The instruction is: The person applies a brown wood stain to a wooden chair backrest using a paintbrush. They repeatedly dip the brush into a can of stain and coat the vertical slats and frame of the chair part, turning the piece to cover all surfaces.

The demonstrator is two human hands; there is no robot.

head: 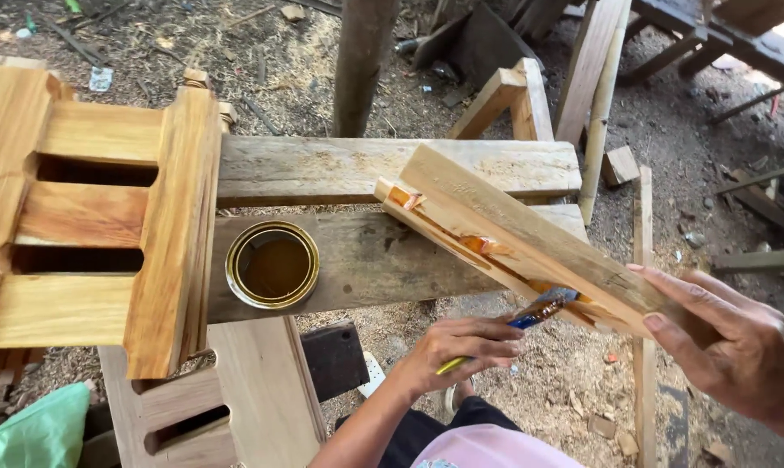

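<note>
Daylight, soft, mostly shade. Overexposed patch seen at top right corner, light coming from there. Warm, even exposure on bench (366,165). Faint sheen noted on tin (272,264) rim and wet varnish. Shadows weak, diffuse. Slight motion blur at brush (531,314) tip. Mild wide-angle stretch at edges. Focus sharp centre, softer in corners.

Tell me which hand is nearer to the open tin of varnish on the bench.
The left hand. It holds the paintbrush a short way right of the tin, while the right hand grips the wooden piece at the far right.
</note>
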